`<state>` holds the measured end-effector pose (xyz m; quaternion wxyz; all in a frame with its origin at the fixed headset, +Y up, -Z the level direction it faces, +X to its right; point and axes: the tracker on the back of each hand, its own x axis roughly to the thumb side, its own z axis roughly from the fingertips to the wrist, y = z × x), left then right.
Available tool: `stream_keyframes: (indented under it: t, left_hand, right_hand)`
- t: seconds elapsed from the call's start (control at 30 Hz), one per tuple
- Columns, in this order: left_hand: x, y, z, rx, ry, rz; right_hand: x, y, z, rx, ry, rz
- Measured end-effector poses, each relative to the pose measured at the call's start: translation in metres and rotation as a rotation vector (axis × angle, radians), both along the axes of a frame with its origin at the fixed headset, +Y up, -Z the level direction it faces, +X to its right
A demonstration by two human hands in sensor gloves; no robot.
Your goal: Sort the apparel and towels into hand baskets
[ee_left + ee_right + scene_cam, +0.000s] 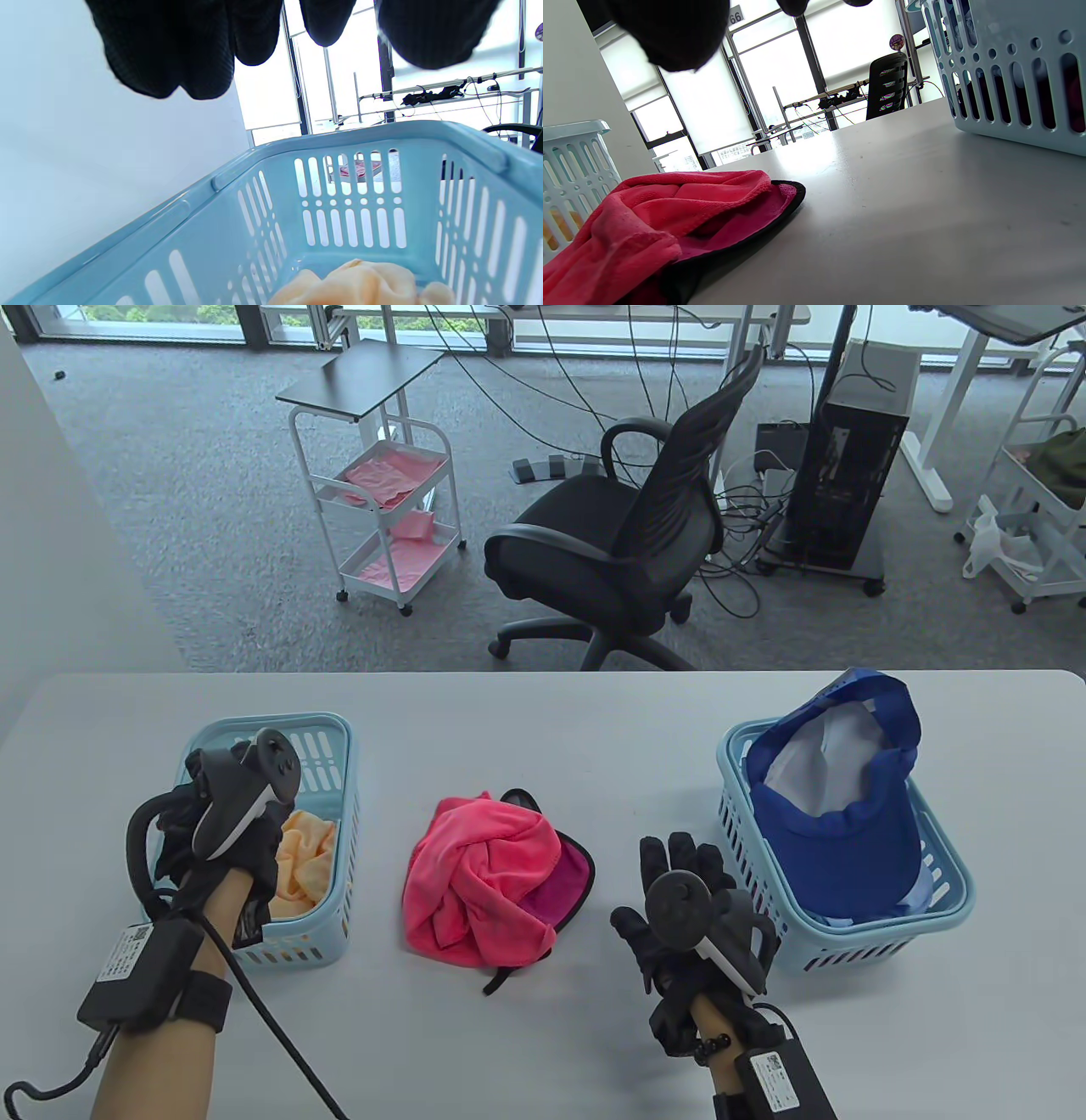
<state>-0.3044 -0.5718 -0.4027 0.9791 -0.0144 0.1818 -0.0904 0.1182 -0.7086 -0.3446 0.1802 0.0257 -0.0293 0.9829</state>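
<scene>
My left hand [254,857] hangs over the left light-blue basket [331,725], its gloved fingers [191,51] holding nothing. An orange towel [310,857] lies on that basket's floor [360,284]. A pink towel [475,882] is crumpled at the table's middle, on top of a magenta piece with black trim [573,874]. My right hand [670,865] rests flat on the table between the pink towel and the right light-blue basket [950,891], fingers spread and empty. A blue visor cap [840,806] fills the right basket.
The grey table [543,712] ends at its far edge, with an office chair [628,534] on the carpet beyond it. In the right wrist view, the pink towel [670,203] lies at the left and the right basket's wall [1009,76] stands at the right.
</scene>
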Motion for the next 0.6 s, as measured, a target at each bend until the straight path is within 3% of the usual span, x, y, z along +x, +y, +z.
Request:
stream_keyframes:
  t: [0.17,0.33,0.47,0.6]
  left_hand:
    - [0.028,0.020,0.008,0.054,-0.101,0.032]
    - [0.077,0.034,0.020,0.058,-0.260,0.121]
    - [0.119,0.032,0.026,0.032,-0.372,0.158]
    - [0.159,0.017,0.022,-0.021,-0.438,0.128]
  right_hand:
    - [0.000,0.001,0.000,0.003,-0.003,0.002]
    - [0.000,0.001,0.000,0.007,-0.005,0.003]
    - [0.001,0.001,0.001,0.010,-0.006,0.003]
    - [0.001,0.002,0.001,0.013,-0.008,0.001]
